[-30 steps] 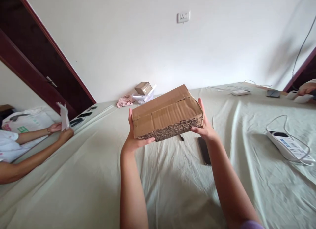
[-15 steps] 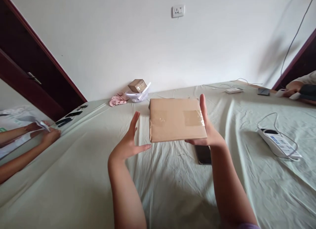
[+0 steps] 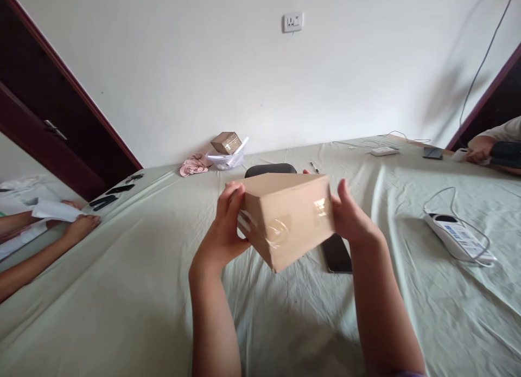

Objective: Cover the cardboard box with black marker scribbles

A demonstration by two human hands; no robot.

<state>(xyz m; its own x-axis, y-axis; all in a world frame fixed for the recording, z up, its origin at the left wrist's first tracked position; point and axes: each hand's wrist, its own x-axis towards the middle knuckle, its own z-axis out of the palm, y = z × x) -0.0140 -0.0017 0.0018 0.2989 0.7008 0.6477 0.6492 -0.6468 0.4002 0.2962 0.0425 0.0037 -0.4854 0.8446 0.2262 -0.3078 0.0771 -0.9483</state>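
A brown cardboard box (image 3: pixel 299 217) with clear tape on its sides is held up above the sheet, turned so that one corner edge points towards me. My left hand (image 3: pixel 223 228) grips its left side, fingers at the upper edge and thumb lower down. On the right side, my right hand (image 3: pixel 354 217) holds the box with the thumb raised and most fingers hidden behind it. Beneath my right hand lies a dark phone (image 3: pixel 337 255). Just behind the box a black rounded object (image 3: pixel 271 169) partly shows.
A smaller taped box (image 3: pixel 226 142) sits on a plastic bag beside a pink cloth (image 3: pixel 194 164). To the right lies a white power strip (image 3: pixel 459 238) with its cord. Another person's hands (image 3: pixel 83 225) hold white paper at left; a further person's hand (image 3: pixel 480 148) rests far right. A pen (image 3: pixel 314 167) lies behind.
The box has turned from a flat face to a corner towards me and come slightly lower. My left hand, apart from it before, now grips it. The black object and the pen have come into view.
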